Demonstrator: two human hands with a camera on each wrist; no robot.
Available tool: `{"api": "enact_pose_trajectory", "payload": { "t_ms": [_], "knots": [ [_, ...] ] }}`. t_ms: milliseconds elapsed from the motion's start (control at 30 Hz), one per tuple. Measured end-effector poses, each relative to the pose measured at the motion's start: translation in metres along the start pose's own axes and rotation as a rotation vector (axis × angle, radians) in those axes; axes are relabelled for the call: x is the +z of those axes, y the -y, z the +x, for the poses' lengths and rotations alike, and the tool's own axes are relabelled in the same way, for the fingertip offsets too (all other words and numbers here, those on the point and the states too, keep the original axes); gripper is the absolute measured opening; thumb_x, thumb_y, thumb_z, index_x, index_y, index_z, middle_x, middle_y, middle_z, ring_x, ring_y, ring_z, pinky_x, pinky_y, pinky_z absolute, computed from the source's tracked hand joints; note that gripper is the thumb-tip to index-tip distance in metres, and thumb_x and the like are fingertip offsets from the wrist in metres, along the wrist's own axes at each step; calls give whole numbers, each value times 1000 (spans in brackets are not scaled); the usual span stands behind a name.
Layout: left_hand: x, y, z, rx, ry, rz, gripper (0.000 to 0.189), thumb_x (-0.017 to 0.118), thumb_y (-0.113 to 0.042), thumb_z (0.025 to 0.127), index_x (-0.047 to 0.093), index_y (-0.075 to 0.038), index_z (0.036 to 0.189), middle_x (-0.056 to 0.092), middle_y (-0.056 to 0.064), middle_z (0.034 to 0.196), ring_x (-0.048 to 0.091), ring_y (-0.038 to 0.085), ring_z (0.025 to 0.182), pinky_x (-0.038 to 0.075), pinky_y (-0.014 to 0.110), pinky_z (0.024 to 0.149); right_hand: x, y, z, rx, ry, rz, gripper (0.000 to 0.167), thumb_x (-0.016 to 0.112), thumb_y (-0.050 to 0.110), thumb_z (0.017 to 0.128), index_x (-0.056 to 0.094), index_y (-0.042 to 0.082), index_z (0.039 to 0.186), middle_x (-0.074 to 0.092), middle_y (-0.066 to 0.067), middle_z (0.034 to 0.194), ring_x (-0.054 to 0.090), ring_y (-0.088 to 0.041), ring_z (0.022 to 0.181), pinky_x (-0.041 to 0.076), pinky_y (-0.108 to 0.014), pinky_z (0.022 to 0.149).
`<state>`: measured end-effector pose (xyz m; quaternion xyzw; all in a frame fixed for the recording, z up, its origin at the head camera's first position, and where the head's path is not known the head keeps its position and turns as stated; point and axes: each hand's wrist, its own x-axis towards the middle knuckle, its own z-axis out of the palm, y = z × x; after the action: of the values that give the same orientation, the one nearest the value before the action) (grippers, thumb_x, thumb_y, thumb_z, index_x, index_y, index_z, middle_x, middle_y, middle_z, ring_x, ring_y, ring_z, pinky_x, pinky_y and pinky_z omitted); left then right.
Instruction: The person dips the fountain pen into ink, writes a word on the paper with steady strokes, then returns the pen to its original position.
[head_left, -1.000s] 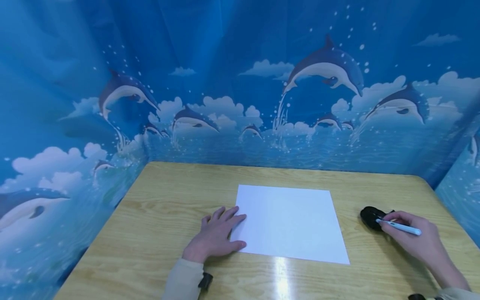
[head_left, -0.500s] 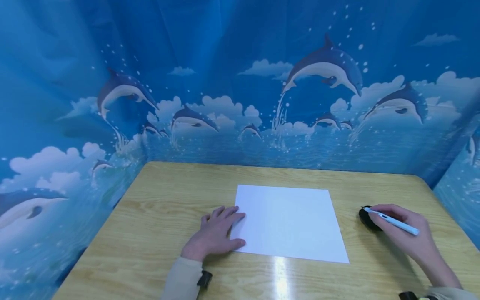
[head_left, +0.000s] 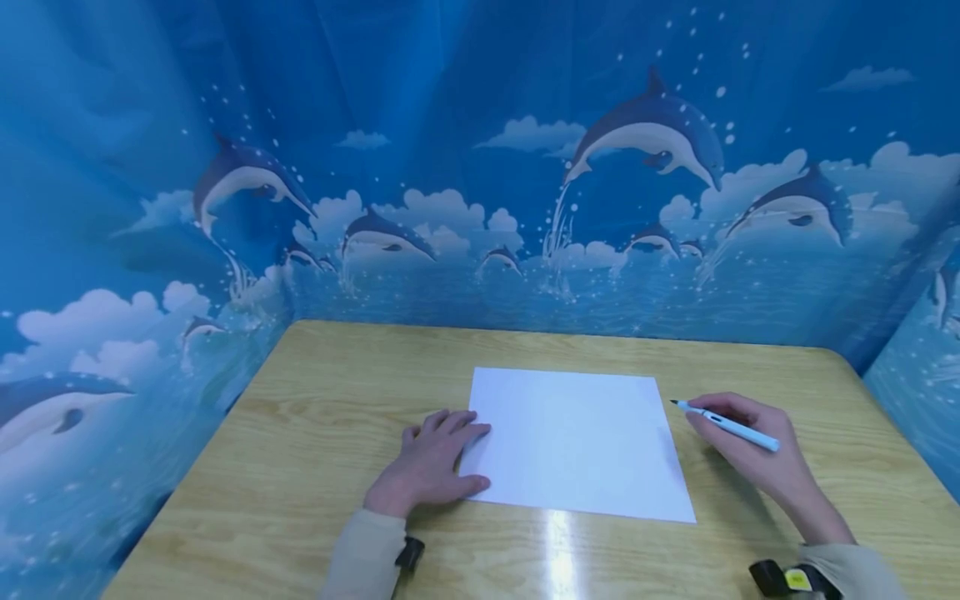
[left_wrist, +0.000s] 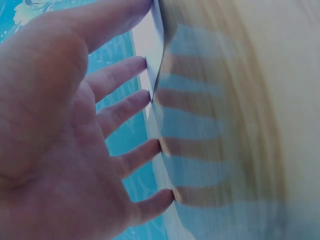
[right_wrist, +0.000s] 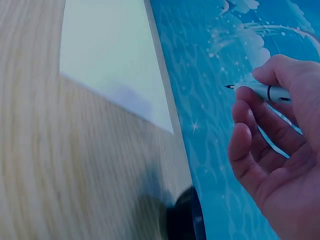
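A blank white sheet of paper (head_left: 573, 442) lies on the wooden table. My left hand (head_left: 431, 467) rests across its left edge, fingers spread, with thumb and some fingertips on the paper; in the left wrist view the fingertips (left_wrist: 162, 196) touch down along that edge. To the right of the sheet, my right hand (head_left: 750, 442) pinches a light-blue fountain pen (head_left: 738, 429) between thumb and fingers. Its dark nib points left, just off the sheet's upper right side. The right wrist view shows the pen (right_wrist: 265, 91) held above the table, its rear end hidden by the hand.
A black rounded thing (right_wrist: 186, 217) stands on the table in the right wrist view; the right hand covers its spot in the head view. The wooden table (head_left: 315, 392) meets a blue dolphin-print curtain (head_left: 450, 292) at the back and sides.
My right hand has lifted the pen off the black rounded thing and carried it left toward the paper. The left hand and the sheet have stayed in place.
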<state>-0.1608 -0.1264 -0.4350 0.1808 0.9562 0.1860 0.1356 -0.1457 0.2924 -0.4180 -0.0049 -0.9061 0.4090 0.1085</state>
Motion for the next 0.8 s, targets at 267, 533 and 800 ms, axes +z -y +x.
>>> {"api": "enact_pose_trajectory", "payload": {
  "t_ms": [267, 533, 800],
  "knots": [
    [-1, 1, -1, 21, -6, -7, 70, 73, -52, 89, 51, -28, 151, 35, 3, 167, 27, 43, 153, 26, 75, 114, 15, 12, 6, -28, 60, 46, 30, 72, 33, 97, 74, 10, 116, 73, 18, 89, 66, -2, 75, 53, -22, 61],
    [-1, 1, -1, 15, 4, -15, 69, 72, -52, 89, 51, -28, 151, 36, 3, 166, 26, 43, 153, 25, 75, 114, 31, 22, 10, -3, 98, 41, 32, 72, 37, 96, 74, 11, 115, 77, -1, 98, 67, -2, 79, 56, -24, 65],
    [-1, 0, -1, 3, -5, -3, 69, 74, -52, 88, 52, -28, 150, 37, 2, 165, 27, 42, 153, 26, 73, 114, 46, 32, 15, 8, 130, 79, 39, 70, 44, 96, 73, 13, 119, 76, -10, 109, 67, -6, 82, 55, -26, 66]
  ]
}}
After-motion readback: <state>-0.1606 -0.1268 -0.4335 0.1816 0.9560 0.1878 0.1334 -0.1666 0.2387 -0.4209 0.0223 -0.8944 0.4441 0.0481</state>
